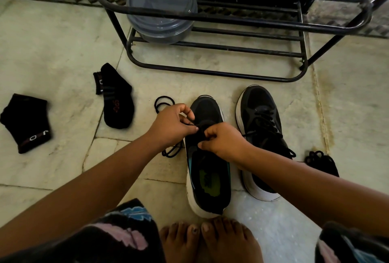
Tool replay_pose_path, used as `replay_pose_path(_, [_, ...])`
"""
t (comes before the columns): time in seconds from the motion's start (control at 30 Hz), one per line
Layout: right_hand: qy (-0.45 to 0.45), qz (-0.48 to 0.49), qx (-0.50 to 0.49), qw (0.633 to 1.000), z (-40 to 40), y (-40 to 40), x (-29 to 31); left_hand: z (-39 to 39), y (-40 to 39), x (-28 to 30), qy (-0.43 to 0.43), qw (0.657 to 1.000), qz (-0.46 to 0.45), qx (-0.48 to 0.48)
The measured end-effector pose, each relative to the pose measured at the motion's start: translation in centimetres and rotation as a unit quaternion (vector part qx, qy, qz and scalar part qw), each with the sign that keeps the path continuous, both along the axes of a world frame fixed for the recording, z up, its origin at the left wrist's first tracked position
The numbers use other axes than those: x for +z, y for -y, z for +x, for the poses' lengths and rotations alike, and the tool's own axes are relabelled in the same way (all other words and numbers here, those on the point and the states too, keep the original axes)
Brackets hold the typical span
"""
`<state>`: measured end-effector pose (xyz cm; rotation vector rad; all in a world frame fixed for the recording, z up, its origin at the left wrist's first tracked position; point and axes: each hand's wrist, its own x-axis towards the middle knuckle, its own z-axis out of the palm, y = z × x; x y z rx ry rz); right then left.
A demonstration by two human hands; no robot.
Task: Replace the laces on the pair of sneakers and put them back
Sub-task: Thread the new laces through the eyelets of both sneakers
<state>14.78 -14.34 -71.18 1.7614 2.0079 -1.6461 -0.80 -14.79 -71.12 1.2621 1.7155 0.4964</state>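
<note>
Two black sneakers with white soles stand side by side on the floor, toes pointing away from me. The left sneaker [207, 161] is open at the tongue, and a black lace [171, 150] runs from its eyelets down to the floor on its left. My left hand [170, 124] and my right hand [223, 138] both pinch this lace over the sneaker's eyelets. The right sneaker [261, 128] is fully laced. Right of it lies a bundle of black laces [321, 162]. A separate black lace loop [163, 103] lies beyond my left hand.
A black metal shoe rack [216, 52] stands just beyond the sneakers, with a grey lidded tub [162, 14] on its lower shelf. Two black socks [115, 96] [27, 121] lie on the marble floor at the left. My bare feet [208, 239] are right behind the left sneaker.
</note>
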Motion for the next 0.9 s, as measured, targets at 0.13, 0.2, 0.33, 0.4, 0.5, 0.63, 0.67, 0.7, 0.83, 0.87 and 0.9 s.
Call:
replay_pose_path(0.13, [-0.001,0.012,0.000,1.000,0.1,0.1,-0.1,0.0,-0.3,0.3,0.010,1.000,-0.004,0.006])
replay_pose_path(0.2, [-0.002,0.013,-0.003,1.000,0.1,0.2,-0.1,-0.2,-0.4,0.3,0.009,1.000,-0.005,0.005])
replay_pose_path(0.33, [-0.007,0.005,-0.004,1.000,0.1,0.0,-0.1,-0.6,-0.5,0.6,-0.013,1.000,0.014,-0.008])
replay_pose_path(0.4, [-0.006,0.006,0.000,1.000,0.1,0.0,-0.1,-0.7,-0.6,0.7,-0.034,0.998,0.035,-0.030])
replay_pose_path(0.5, [-0.006,0.003,0.000,1.000,0.1,-0.1,-0.1,-0.8,-0.7,0.9,-0.054,0.995,0.067,-0.060])
replay_pose_path(0.63, [-0.001,0.007,-0.003,1.000,0.1,0.0,0.1,-1.1,-0.5,1.0,-0.069,0.991,0.093,-0.066])
replay_pose_path(0.67, [0.002,0.009,-0.003,1.000,0.0,0.0,0.1,-1.0,-0.4,0.9,-0.077,0.990,0.099,-0.071])
replay_pose_path(0.7, [0.004,0.010,-0.004,1.000,0.0,0.0,0.2,-0.9,-0.2,0.8,-0.089,0.988,0.103,-0.079])
replay_pose_path(0.83, [0.006,0.010,-0.004,1.000,0.0,0.0,0.3,-0.3,0.2,0.7,-0.130,0.980,0.118,-0.099])
replay_pose_path(0.87, [0.008,0.010,-0.004,1.000,0.0,0.0,0.4,-0.1,0.2,0.8,-0.140,0.977,0.123,-0.104])
replay_pose_path(0.9, [0.010,0.011,-0.003,1.000,0.0,0.0,0.4,0.0,0.1,0.8,-0.150,0.974,0.129,-0.111])
